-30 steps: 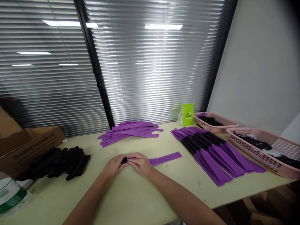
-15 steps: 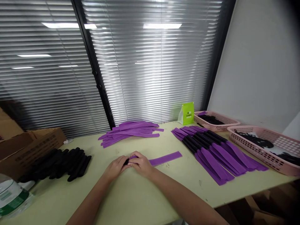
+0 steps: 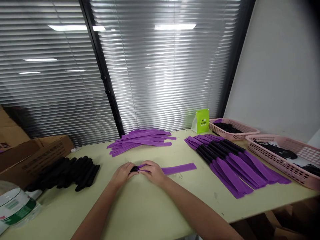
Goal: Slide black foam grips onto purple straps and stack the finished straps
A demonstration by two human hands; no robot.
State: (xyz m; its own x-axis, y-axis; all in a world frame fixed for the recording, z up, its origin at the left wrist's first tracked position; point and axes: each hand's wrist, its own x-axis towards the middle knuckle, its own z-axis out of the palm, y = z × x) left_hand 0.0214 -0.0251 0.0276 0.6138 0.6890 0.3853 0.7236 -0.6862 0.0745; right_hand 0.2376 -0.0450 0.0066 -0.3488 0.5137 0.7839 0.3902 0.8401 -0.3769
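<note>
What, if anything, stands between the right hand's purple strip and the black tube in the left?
Nothing visible: between the right hand and left hand, the purple strip reaches up to the black tube; both are partly hidden.

This appears to be a small hand-assembly workshop in an office-like room: a pale worktable (image 3: 140, 213) stands against a window with closed horizontal blinds (image 3: 160, 83), bright ceiling-light reflections (image 3: 175, 26) show across it, and a plain wall (image 3: 275, 66) closes the right side. Batches of like parts point to repetitive handwork, with heaped purple strips (image 3: 142, 141), piled black tubes (image 3: 65, 171) and a row of purple pieces with black middles (image 3: 240, 173). Pink perforated baskets (image 3: 283, 166) and a printed cardboard box (image 3: 45, 159) serve as storage.
</note>
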